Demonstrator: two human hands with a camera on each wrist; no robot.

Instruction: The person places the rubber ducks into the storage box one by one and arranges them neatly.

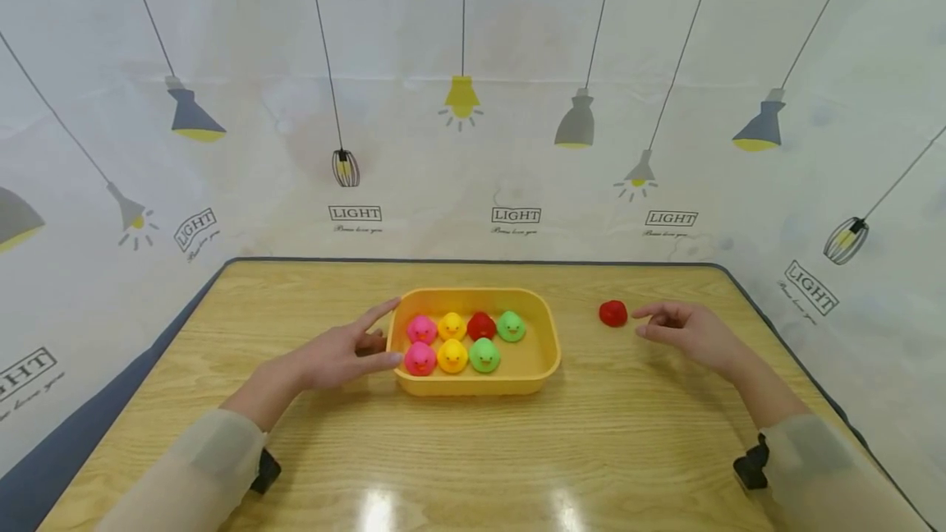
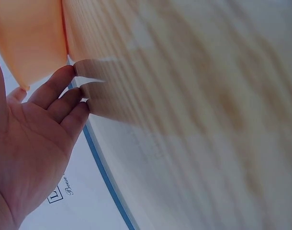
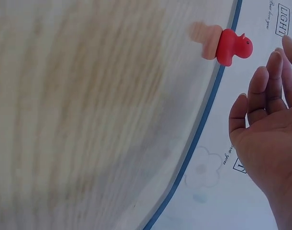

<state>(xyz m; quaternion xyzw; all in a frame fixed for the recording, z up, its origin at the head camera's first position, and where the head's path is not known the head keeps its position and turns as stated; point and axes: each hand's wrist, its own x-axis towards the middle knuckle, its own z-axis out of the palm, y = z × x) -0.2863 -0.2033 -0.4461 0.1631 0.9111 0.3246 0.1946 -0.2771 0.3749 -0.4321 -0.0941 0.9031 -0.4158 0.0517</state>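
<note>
A yellow tray (image 1: 473,386) on the wooden table holds several small rubber ducks: two pink ducks (image 1: 420,359), two yellow ducks (image 1: 452,356), two green ducks (image 1: 484,355) and one red duck (image 1: 481,327). My left hand (image 1: 336,357) rests against the tray's left end, thumb and index finger spread along its rim; the left wrist view shows its other fingers extended near the tabletop. A second red duck (image 1: 613,314) sits outside the tray, to its right, upright in the right wrist view. Just right of that duck, my right hand (image 1: 683,335) hovers with loosely bent fingers, apart from it.
The wooden table (image 1: 473,450) has a dark edge along the back and sides. Behind it hangs a pale cloth backdrop (image 1: 414,146) printed with lamps. Black wrist straps (image 1: 752,466) sit below both sleeves.
</note>
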